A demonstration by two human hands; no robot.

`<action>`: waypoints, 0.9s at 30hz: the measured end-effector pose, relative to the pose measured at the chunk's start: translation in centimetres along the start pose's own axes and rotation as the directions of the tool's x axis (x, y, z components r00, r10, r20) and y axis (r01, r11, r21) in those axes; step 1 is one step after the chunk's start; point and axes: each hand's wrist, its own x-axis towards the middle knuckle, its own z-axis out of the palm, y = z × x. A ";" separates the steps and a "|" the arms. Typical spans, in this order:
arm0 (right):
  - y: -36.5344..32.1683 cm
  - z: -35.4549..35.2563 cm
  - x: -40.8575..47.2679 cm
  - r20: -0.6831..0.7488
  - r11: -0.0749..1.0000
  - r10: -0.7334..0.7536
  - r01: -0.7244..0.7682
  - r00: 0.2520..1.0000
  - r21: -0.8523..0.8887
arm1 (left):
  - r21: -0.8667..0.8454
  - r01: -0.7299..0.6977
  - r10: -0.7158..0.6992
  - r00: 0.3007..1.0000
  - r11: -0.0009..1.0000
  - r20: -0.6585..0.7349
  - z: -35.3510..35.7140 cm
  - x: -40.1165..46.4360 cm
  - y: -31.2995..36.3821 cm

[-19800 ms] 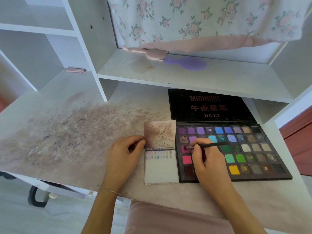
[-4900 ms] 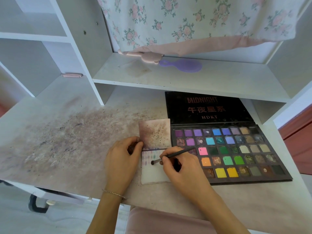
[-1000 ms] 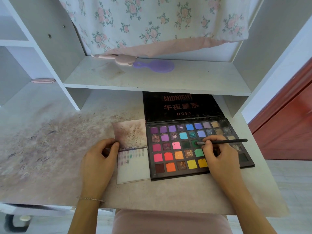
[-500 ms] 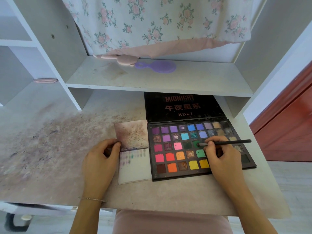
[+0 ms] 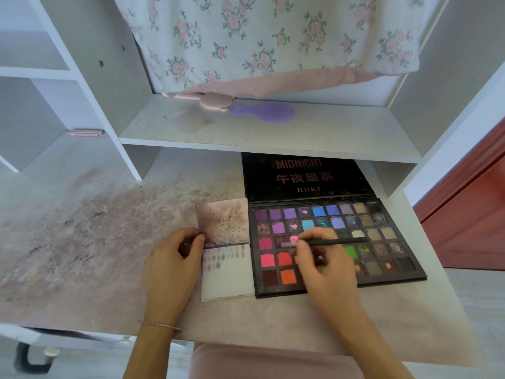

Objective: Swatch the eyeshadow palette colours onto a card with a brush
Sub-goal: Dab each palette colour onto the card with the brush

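My right hand pinches the brush, tip over the palette pink pan just past my fingertips. My left hand, fingers curled, pins the card edge beside it.

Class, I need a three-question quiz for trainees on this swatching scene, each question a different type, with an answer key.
1. True or false: the right hand holds the brush over the eyeshadow palette.
2. Multiple choice: what does the left hand touch? A) the purple hairbrush B) the swatch card C) the palette lid
3. Fill in: the swatch card lies to the ___ of the palette, as the camera sees it.

Key: 1 true; 2 B; 3 left.
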 end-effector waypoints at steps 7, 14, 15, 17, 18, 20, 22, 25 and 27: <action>-1.5 4.2 -0.6 0.196 0.999 -0.026 0.021 0.980 0.030 | 0.005 0.000 0.000 1.000 1.000 0.011 0.0 0.0 -0.1; -1.1 4.9 -0.8 0.287 0.998 -0.002 0.018 0.958 -0.055 | 0.020 -0.017 0.017 1.000 1.000 0.000 0.0 0.1 -0.1; -1.0 4.9 -0.9 0.290 0.998 -0.003 0.022 0.957 -0.061 | 0.020 -0.019 0.019 1.000 1.000 -0.001 0.0 0.1 -0.1; -1.0 4.9 -0.9 0.292 0.998 -0.009 0.028 0.956 -0.063 | 0.019 -0.023 0.023 1.000 1.000 0.000 0.0 0.1 -0.1; -1.1 5.0 -0.9 0.289 0.997 -0.013 0.033 0.957 -0.065 | 0.021 -0.025 0.025 1.000 0.999 -0.001 0.0 0.1 -0.1; -1.1 5.1 -0.9 0.281 0.996 -0.025 0.049 0.959 -0.078 | 0.023 -0.026 0.026 1.000 0.999 -0.009 0.1 0.1 -0.1; -1.1 5.1 -0.9 0.282 0.994 -0.030 0.058 0.959 -0.091 | 0.026 -0.027 0.027 1.000 0.999 -0.015 0.1 0.1 0.0; -1.1 5.2 -0.9 0.290 0.992 -0.029 0.063 0.957 -0.111 | 0.032 -0.027 0.028 1.000 0.999 -0.015 0.1 0.1 -0.1; -1.0 5.2 -0.9 0.296 0.992 -0.022 0.057 0.955 -0.113 | 0.036 -0.028 0.029 1.000 0.999 -0.012 0.1 0.1 -0.1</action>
